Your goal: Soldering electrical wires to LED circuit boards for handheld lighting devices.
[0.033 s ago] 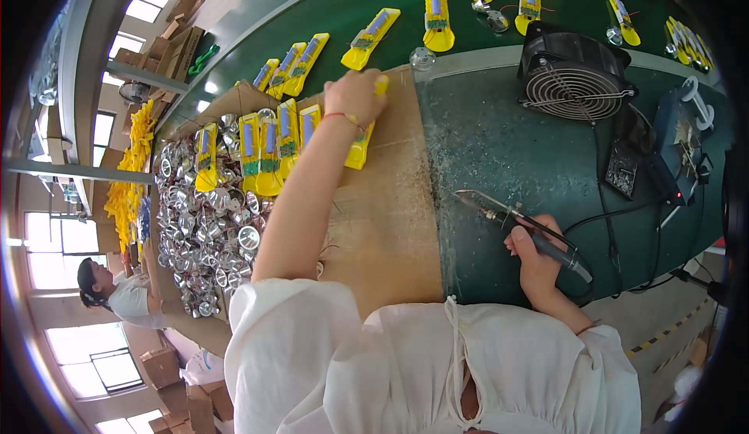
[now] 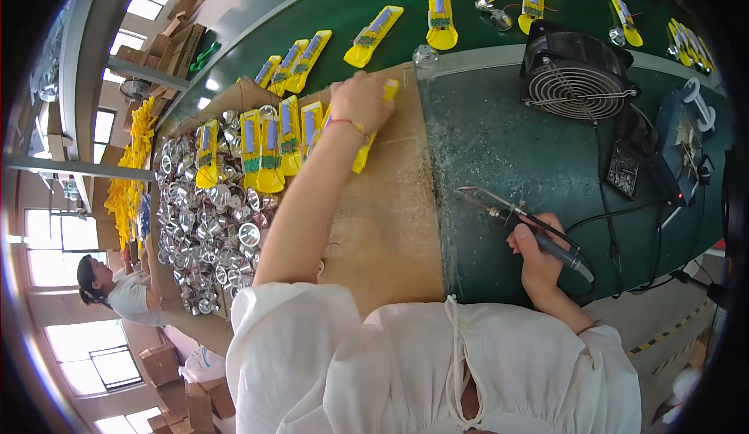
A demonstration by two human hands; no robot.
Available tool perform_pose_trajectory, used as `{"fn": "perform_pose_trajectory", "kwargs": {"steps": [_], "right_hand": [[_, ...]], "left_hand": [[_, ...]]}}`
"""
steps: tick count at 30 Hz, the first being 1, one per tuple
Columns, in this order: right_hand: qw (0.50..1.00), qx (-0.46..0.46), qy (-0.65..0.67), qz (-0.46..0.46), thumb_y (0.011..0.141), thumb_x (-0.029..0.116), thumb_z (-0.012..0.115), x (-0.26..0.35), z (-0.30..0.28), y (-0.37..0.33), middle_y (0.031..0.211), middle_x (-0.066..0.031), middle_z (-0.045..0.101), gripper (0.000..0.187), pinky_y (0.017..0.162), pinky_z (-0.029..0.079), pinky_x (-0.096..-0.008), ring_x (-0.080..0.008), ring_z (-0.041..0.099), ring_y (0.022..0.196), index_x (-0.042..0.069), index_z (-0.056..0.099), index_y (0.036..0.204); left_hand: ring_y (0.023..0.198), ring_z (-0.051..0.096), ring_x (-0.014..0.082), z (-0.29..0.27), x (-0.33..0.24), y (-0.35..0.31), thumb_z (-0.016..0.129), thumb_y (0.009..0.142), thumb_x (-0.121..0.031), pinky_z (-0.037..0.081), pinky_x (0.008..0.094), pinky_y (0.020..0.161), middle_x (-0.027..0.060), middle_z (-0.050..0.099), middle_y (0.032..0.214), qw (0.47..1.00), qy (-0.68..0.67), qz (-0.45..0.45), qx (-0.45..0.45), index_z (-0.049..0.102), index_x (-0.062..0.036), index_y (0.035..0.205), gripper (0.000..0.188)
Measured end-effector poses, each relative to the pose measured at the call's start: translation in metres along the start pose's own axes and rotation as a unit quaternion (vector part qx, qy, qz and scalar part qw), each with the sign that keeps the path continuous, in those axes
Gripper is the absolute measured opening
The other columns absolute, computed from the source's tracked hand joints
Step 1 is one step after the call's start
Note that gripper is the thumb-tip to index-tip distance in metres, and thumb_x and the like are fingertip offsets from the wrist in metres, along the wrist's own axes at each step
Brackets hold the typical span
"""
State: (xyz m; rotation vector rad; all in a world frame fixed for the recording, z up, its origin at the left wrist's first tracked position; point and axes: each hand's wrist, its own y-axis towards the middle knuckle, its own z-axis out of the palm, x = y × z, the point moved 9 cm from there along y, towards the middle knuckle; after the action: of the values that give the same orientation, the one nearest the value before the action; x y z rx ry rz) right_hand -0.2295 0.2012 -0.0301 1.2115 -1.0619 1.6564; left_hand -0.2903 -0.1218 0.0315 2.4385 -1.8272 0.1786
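- Moved slightly rightward with left hand (image 2: pixel 363 104), above cardboard (image 2: pixel 382 223).
- Covering yellow plastic piece (image 2: pixel 363 158); cannot tell if gripping.
- Gripping soldering iron (image 2: pixel 557 251) in right hand (image 2: pixel 537 265).

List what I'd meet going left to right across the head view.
Co-worker in white → heap of silver reflector cups → left hand → lone reflector cup → right hand with soldering iron → white spool.
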Motion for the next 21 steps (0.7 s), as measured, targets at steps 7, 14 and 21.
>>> {"fn": "perform_pose_trajectory", "kwargs": {"steps": [7,14,21], "right_hand": [[0.997,-0.034,-0.026,-0.061,0.083,0.014,0.061,0.005,-0.009,0.003,0.069,-0.0067,0.059,0.018,0.054,0.043,-0.0196,-0.0091,0.056,0.06,-0.001,0.056,0.092],[0.995,-0.047,-0.023,-0.082,0.083,0.013,0.061,0.0,-0.014,0.004,0.069,-0.0064,0.058,0.019,0.053,0.042,-0.0197,-0.0096,0.055,0.059,-0.002,0.056,0.093],[0.995,-0.006,-0.051,-0.084,0.085,0.012,0.058,0.01,0.009,-0.007,0.07,-0.0047,0.056,0.015,0.053,0.04,-0.0197,-0.009,0.053,0.061,0.0,0.055,0.093]], "left_hand": [[0.08,0.061,0.0312,-0.007,-0.036,-0.111,0.062,0.076,-0.036,0.05,0.0392,0.068,0.0155,0.057,0.098,0.988,-0.136,-0.068,0.021,0.057,-0.01,0.106,0.04],[0.07,0.058,0.0241,-0.04,0.052,-0.23,0.071,0.073,-0.026,0.047,0.0357,0.055,0.0061,0.058,0.083,0.893,-0.295,-0.24,-0.24,0.061,-0.0085,0.087,0.024],[0.077,0.053,0.0262,-0.024,0.074,-0.218,0.07,0.069,-0.023,0.045,0.0369,0.066,0.0061,0.053,0.082,0.956,0.079,-0.224,-0.17,0.066,-0.0089,0.074,0.016]]}}
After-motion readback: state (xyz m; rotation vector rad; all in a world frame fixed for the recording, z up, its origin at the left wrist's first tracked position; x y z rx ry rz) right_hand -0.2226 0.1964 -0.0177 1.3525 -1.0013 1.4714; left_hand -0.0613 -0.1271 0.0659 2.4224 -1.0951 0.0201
